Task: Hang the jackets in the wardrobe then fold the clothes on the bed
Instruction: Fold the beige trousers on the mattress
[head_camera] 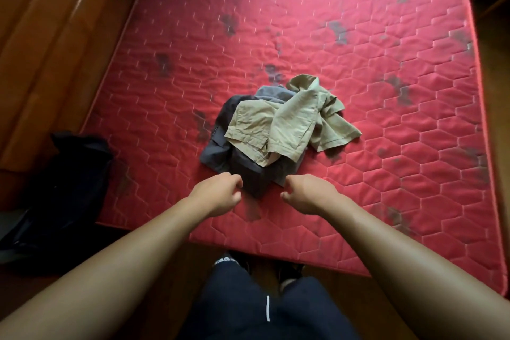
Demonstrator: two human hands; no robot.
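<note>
1. We face a red mattress (pixel 358 63); a crumpled pile of clothes (pixel 248 157) sits mid-bed;
2. we judge the top khaki garment (pixel 295 119) should be lifted alone, then spread flat;
3. our left hand (pixel 218 193) and right hand (pixel 306 193) hover near the pile, fingers loosely curled, empty

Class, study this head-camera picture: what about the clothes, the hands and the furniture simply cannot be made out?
Head view: the khaki garments cover the grey clothes, so the count is hidden.
Head view: the dark garment at the mattress corner is too shadowed to identify.
Head view: left hand and right hand show their backs; fingertips hidden, contact with cloth unclear.
Head view: the wooden furniture is cut off by the left edge.
</note>
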